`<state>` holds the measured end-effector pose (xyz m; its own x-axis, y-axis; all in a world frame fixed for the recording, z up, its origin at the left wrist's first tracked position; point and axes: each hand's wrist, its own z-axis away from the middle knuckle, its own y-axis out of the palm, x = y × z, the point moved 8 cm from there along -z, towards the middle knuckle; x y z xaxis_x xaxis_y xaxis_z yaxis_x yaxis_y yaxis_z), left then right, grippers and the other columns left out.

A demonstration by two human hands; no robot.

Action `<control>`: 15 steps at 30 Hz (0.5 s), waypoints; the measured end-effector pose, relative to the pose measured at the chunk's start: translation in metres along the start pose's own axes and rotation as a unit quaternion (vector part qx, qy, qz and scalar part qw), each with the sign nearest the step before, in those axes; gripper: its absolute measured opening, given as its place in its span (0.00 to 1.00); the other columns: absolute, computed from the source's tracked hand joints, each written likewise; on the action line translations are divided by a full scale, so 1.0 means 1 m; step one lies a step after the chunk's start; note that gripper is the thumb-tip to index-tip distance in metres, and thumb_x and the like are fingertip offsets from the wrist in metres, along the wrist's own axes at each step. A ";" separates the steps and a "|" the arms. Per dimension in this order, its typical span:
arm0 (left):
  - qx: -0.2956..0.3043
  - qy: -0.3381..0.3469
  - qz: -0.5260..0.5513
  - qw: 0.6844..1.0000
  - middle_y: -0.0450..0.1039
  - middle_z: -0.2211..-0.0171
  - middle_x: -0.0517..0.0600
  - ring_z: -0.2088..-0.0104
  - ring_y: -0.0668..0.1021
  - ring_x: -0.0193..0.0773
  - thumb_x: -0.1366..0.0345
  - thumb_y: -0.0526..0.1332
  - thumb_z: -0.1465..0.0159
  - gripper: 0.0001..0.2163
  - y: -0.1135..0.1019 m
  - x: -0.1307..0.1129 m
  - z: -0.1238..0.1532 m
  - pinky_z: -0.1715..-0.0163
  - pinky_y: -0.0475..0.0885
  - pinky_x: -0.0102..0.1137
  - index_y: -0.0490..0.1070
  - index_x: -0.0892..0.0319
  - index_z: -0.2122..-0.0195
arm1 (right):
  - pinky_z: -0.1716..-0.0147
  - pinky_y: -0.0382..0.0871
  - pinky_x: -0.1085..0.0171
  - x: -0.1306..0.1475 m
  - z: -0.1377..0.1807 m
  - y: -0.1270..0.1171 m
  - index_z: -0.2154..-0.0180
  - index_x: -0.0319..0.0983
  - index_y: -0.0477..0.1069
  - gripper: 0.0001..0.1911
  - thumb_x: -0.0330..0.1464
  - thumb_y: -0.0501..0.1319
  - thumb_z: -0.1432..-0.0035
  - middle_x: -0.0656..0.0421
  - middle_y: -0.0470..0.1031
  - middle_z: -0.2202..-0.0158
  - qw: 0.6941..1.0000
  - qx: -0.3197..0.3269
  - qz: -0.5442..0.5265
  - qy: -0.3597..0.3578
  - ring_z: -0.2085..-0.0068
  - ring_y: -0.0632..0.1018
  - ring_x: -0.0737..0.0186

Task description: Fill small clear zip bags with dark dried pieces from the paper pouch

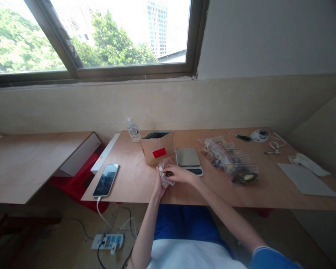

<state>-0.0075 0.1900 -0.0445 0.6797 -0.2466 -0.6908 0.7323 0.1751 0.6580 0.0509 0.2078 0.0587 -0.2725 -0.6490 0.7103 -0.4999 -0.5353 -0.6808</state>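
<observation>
A small clear plastic bag [165, 164] is held near the table's front edge, just in front of a brown paper pouch. My left hand [160, 184] is closed around it from the left and below. From the right, my right hand [180, 174] reaches to the bag with its fingers drawn together. A small dark piece [168, 173] shows by those fingertips; whether they pinch it or the plastic is hidden. The paper pouch [158, 147] stands with its top open and a red label on its front. Beside it lies a kitchen scale [188, 157] with a bare plate.
Several zip bags [226, 157] of dark and pale dried pieces lie right of the scale. Farther right are a screwdriver [243, 137], a white camera [260, 135] and a white sheet [306, 179]. A water bottle [133, 130] and a charging phone [106, 180] are at left.
</observation>
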 end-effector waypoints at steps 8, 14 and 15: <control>-0.009 0.015 0.015 1.000 0.68 0.82 0.46 0.89 0.63 0.24 0.45 0.54 0.42 0.24 -0.002 -0.002 0.000 0.93 0.53 0.20 0.71 0.64 0.61 | 0.57 0.67 0.62 0.007 0.000 -0.013 0.58 0.37 0.74 0.12 0.32 0.57 0.42 0.53 0.77 0.58 0.999 -0.031 -0.005 0.043 0.58 0.76 0.58; -0.010 0.036 0.020 0.999 0.76 0.65 0.54 0.84 0.69 0.27 0.46 0.52 0.40 0.24 0.009 -0.013 0.008 0.91 0.55 0.20 0.67 0.57 0.50 | 0.60 0.68 0.62 0.013 -0.003 -0.065 0.57 0.39 0.74 0.14 0.36 0.59 0.44 0.55 0.77 0.57 0.990 -0.112 -0.046 0.076 0.58 0.76 0.57; -0.004 0.039 0.017 0.999 0.76 0.61 0.56 0.83 0.70 0.28 0.45 0.52 0.40 0.25 0.012 -0.015 0.009 0.91 0.56 0.20 0.65 0.55 0.47 | 0.60 0.68 0.63 0.016 -0.008 -0.078 0.56 0.39 0.74 0.15 0.37 0.60 0.44 0.55 0.77 0.57 0.987 -0.134 -0.050 0.072 0.58 0.76 0.58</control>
<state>-0.0092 0.1872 -0.0241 0.7057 -0.1657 -0.6888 0.7083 0.1894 0.6800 0.0789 0.2431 0.1244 -0.3165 -0.5062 0.8023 -0.7236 -0.4181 -0.5492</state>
